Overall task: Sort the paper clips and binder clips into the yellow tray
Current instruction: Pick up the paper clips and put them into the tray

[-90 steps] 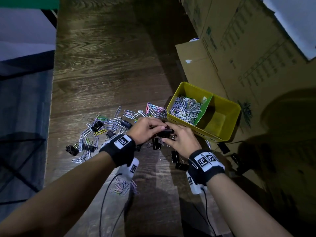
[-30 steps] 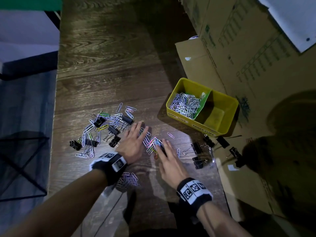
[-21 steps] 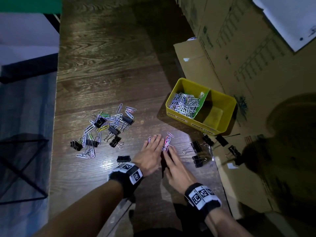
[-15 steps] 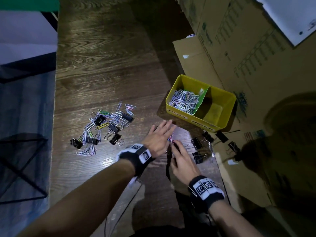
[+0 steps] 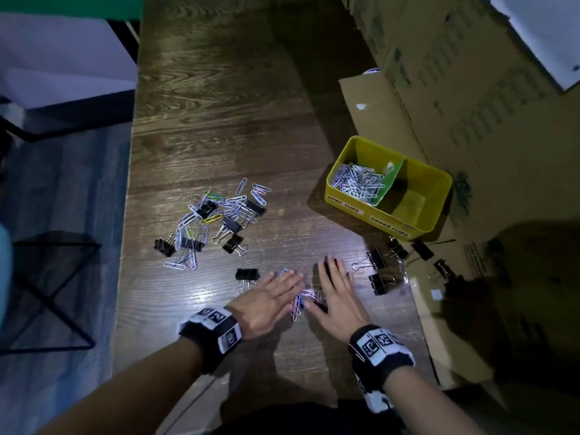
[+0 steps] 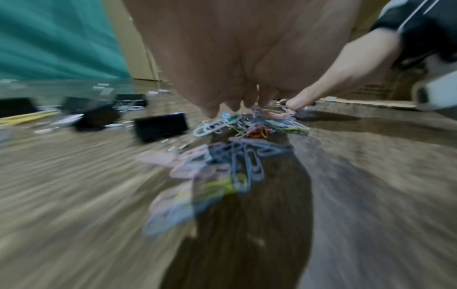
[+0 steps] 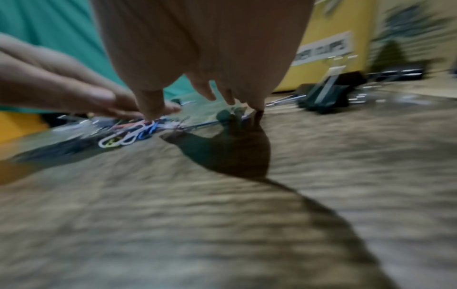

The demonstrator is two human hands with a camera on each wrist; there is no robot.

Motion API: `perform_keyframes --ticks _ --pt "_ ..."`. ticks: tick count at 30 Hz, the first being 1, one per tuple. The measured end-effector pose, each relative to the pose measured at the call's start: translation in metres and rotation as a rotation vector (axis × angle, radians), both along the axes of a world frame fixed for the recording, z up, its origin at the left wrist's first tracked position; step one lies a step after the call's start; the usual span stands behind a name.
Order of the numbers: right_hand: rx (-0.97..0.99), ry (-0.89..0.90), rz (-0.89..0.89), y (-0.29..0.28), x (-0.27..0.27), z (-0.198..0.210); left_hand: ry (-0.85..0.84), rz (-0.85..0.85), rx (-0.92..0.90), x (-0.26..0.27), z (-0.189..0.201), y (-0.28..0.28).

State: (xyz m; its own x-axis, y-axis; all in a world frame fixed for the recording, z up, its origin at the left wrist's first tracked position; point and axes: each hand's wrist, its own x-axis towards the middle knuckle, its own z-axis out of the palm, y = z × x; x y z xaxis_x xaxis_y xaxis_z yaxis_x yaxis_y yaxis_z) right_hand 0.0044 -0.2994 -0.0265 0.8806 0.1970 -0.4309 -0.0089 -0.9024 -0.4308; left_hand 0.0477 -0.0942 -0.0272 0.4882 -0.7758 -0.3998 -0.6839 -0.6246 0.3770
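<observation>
My left hand (image 5: 269,298) and right hand (image 5: 337,293) lie flat on the wooden table, fingers straight, side by side. Between them sits a small heap of coloured paper clips (image 5: 299,302); in the left wrist view my fingertips touch this heap (image 6: 247,125), and in the right wrist view my thumb presses on it (image 7: 131,135). The yellow tray (image 5: 351,209) stands far right, its left compartment holding paper clips (image 5: 357,183), and no clips showing in its right one. A mixed pile of paper and binder clips (image 5: 213,221) lies to the left.
Black binder clips lie right of my right hand (image 5: 376,262) and one left of my left hand (image 5: 248,274). Cardboard boxes (image 5: 470,105) wall the right side. The table's left edge (image 5: 130,183) drops to the floor.
Both flat hands have slid back toward me from near the tray's front, dragging the small heap of paper clips along. The left hand moved left and back; a binder clip now shows beside it.
</observation>
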Motion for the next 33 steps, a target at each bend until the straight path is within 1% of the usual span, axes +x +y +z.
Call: perform_keyframes --ticks 2,4,7,9,11,13,15,16,17,18,20,24,27,30,31,33 --pt "-0.013 0.045 0.066 0.017 -0.003 -0.003 -0.013 0.072 -0.055 -0.011 0.003 0.024" --pt "-0.018 0.07 0.115 0.036 -0.01 -0.006 0.028 0.187 -0.047 -0.016 0.007 0.044" --pt "-0.039 0.059 0.203 0.062 -0.018 -0.007 0.059 0.268 -0.032 -0.008 0.01 0.06" --pt "0.008 0.064 0.218 0.071 -0.017 -0.005 0.043 0.305 -0.038 0.004 0.007 0.064" --pt "0.079 0.03 0.16 0.072 -0.014 0.0 0.017 0.334 -0.084 0.013 0.011 0.063" --pt "0.117 -0.035 0.031 0.064 -0.01 0.005 -0.06 0.353 -0.166 0.012 0.02 0.061" --pt "0.048 -0.054 -0.077 0.053 -0.006 0.011 -0.169 0.391 -0.272 0.002 0.027 0.059" --pt "-0.023 -0.051 -0.101 0.049 -0.004 0.014 -0.202 0.399 -0.274 -0.005 0.029 0.058" --pt "-0.08 -0.041 -0.105 0.049 -0.003 0.017 -0.191 0.4 -0.219 -0.011 0.028 0.056" --pt "-0.1 -0.024 -0.103 0.051 -0.004 0.019 -0.155 0.414 -0.127 -0.016 0.028 0.053" --pt "-0.048 -0.004 -0.109 0.061 -0.006 0.018 -0.077 0.434 0.046 -0.019 0.022 0.042" --pt "0.01 0.028 -0.144 0.078 -0.008 0.01 -0.079 0.404 0.145 -0.013 0.011 0.019" --pt "0.088 0.016 -0.196 0.076 -0.002 0.012 -0.095 0.358 0.119 -0.01 0.013 0.013" --pt "0.122 0.046 -0.193 0.068 0.003 0.016 -0.079 0.325 0.057 -0.006 0.013 0.016" --pt "0.106 0.052 -0.188 0.065 0.004 0.016 -0.063 0.326 0.021 -0.003 0.012 0.019" --pt "0.072 0.07 -0.196 0.058 0.005 0.016 -0.044 0.347 -0.116 -0.001 0.012 0.027"
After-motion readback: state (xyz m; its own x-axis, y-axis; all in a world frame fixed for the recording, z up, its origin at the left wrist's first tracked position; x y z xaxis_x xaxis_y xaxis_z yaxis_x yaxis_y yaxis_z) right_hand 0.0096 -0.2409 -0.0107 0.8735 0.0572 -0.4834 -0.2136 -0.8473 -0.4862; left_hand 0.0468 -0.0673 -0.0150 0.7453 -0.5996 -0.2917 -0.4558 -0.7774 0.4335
